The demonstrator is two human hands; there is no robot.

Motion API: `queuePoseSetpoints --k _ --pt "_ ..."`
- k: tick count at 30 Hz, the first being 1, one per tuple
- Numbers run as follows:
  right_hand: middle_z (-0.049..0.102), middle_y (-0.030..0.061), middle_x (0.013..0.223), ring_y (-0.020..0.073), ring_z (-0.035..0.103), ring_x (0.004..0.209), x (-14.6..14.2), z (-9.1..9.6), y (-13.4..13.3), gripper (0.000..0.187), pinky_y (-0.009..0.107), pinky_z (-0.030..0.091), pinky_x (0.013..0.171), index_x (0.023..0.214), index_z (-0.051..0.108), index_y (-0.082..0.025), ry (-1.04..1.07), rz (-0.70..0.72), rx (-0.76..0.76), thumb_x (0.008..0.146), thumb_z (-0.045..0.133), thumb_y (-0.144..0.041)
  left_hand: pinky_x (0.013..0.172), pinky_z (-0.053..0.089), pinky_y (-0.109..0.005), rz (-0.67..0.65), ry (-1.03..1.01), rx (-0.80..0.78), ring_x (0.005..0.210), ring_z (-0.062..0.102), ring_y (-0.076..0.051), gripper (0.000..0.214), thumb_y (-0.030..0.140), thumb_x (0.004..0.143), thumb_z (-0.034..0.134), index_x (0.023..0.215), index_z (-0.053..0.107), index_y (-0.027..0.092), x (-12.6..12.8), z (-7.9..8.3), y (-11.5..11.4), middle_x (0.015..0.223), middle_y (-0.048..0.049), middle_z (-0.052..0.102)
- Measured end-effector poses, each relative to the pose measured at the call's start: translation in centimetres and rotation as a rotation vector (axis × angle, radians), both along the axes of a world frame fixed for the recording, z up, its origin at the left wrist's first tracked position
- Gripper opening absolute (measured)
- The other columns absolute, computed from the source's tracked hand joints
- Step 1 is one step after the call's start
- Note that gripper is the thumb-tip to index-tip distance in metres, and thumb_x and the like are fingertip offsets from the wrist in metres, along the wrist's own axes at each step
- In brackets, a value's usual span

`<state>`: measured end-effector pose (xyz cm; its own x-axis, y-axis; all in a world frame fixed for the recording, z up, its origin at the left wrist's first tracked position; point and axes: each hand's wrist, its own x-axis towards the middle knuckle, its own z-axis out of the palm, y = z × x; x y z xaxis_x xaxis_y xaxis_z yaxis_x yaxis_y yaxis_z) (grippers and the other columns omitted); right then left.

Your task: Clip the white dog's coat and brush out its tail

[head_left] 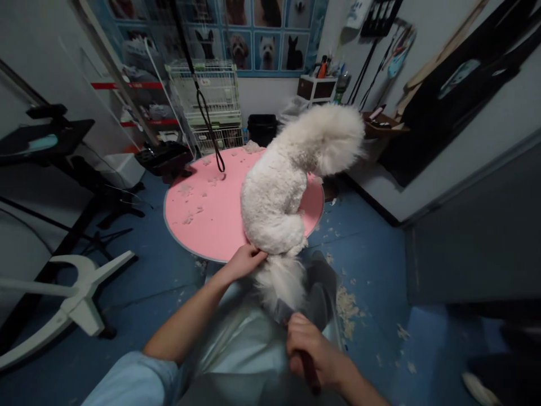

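A white, curly-coated dog sits on a round pink grooming table, its rear towards me and its head turned to the right. Its long fluffy tail hangs over the near edge towards my lap. My left hand is closed at the base of the tail, with the fingertips partly hidden in the fur. Wrapped round the dark red handle of a grooming brush is my right hand. The brush's grey head touches or lies close against the tail's lower end; its bristles are not visible.
A black looped leash hangs over the table. Cut fur lies on the tabletop and the blue floor. White wire cages and a black bin stand behind. At left is a white wheeled base. A shoe shows at lower right.
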<state>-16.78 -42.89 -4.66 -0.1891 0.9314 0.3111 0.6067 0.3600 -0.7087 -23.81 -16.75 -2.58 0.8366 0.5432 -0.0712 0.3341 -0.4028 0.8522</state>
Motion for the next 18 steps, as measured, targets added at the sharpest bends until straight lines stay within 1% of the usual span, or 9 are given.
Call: queuePoseSetpoints --k 2,3,6,8,10,12,13,16,18 --pt "0.047 0.0009 0.060 0.0163 0.048 0.064 0.1 -1.2 -2.5 0.034 0.031 0.041 0.065 0.067 0.046 -0.022 0.106 -0.147 -0.052 0.089 0.036 -0.046 0.069 0.042 -0.025 0.135 -0.025 0.079 0.074 0.057 -0.018 0.036 0.042 0.082 0.047 0.073 0.067 0.014 -0.8 0.0 -1.9 0.074 -0.0049 0.065" --pt "0.046 0.0008 0.059 0.0163 0.047 0.060 -0.2 -2.1 -3.6 0.034 0.030 0.041 0.060 0.066 0.046 -0.023 0.164 -0.210 -0.074 0.089 0.036 -0.045 0.069 0.042 -0.025 0.175 -0.051 0.038 0.075 0.057 -0.018 0.035 0.043 0.083 0.047 0.078 0.067 0.014 -1.1 -0.3 -2.8 0.077 -0.0048 0.066" --pt "0.044 -0.0003 0.054 0.0157 0.046 0.050 -1.6 -4.7 -5.6 0.037 0.028 0.040 0.049 0.062 0.047 -0.024 0.314 -0.326 -0.102 0.092 0.033 -0.041 0.067 0.042 -0.025 0.217 -0.145 -0.244 0.072 0.057 -0.017 0.035 0.045 0.079 0.051 0.083 0.067 0.014 -0.8 -1.8 -5.4 0.077 -0.0040 0.066" --pt "0.050 0.0013 0.061 0.0165 0.052 0.059 -2.2 -6.0 -5.6 0.036 0.028 0.045 0.058 0.064 0.049 -0.023 0.369 -0.417 -0.146 0.092 0.032 -0.039 0.066 0.041 -0.025 0.312 -0.234 -0.401 0.069 0.056 -0.016 0.035 0.047 0.073 0.058 0.079 0.065 0.013 0.1 -2.9 -6.6 0.074 -0.0038 0.065" --pt "0.057 0.0044 0.077 0.0180 0.057 0.076 -2.5 -7.1 -5.0 0.029 0.029 0.046 0.071 0.068 0.051 -0.021 0.415 -0.566 -0.250 0.089 0.040 -0.037 0.064 0.041 -0.025 0.464 -0.323 -0.511 0.067 0.054 -0.016 0.036 0.048 0.067 0.063 0.073 0.063 0.013 1.3 -3.5 -7.5 0.070 -0.0035 0.064" --pt "0.059 0.0071 0.088 0.0192 0.057 0.086 -2.6 -8.3 -4.3 0.022 0.028 0.045 0.077 0.068 0.053 -0.019 0.421 -0.678 -0.382 0.085 0.047 -0.033 0.063 0.040 -0.024 0.583 -0.382 -0.604 0.065 0.054 -0.015 0.036 0.048 0.063 0.066 0.068 0.061 0.013 2.7 -3.4 -8.4 0.067 -0.0030 0.063" --pt "0.059 0.0076 0.090 0.0196 0.057 0.088 -2.7 -8.8 -4.1 0.020 0.028 0.044 0.079 0.067 0.053 -0.019 0.408 -0.685 -0.432 0.083 0.048 -0.030 0.062 0.041 -0.024 0.615 -0.407 -0.648 0.064 0.053 -0.015 0.035 0.047 0.063 0.067 0.069 0.060 0.013 3.5 -3.1 -8.8 0.067 -0.0029 0.063" --pt "0.061 0.0075 0.089 0.0204 0.057 0.090 -2.6 -10.0 -4.1 0.012 0.029 0.043 0.083 0.074 0.057 -0.018 0.366 -0.684 -0.516 0.079 0.046 -0.019 0.063 0.043 -0.023 0.633 -0.521 -0.764 0.067 0.056 -0.014 0.036 0.041 0.062 0.070 0.082 0.061 0.013 6.0 -1.8 -9.7 0.076 -0.0037 0.065" --pt "0.062 0.0070 0.088 0.0206 0.058 0.088 -2.4 -10.1 -4.3 0.015 0.029 0.043 0.081 0.082 0.060 -0.018 0.333 -0.681 -0.552 0.076 0.046 -0.016 0.062 0.044 -0.023 0.617 -0.588 -0.845 0.065 0.057 -0.014 0.035 0.038 0.063 0.069 0.088 0.061 0.014 7.8 -0.7 -9.5 0.077 -0.0029 0.065"
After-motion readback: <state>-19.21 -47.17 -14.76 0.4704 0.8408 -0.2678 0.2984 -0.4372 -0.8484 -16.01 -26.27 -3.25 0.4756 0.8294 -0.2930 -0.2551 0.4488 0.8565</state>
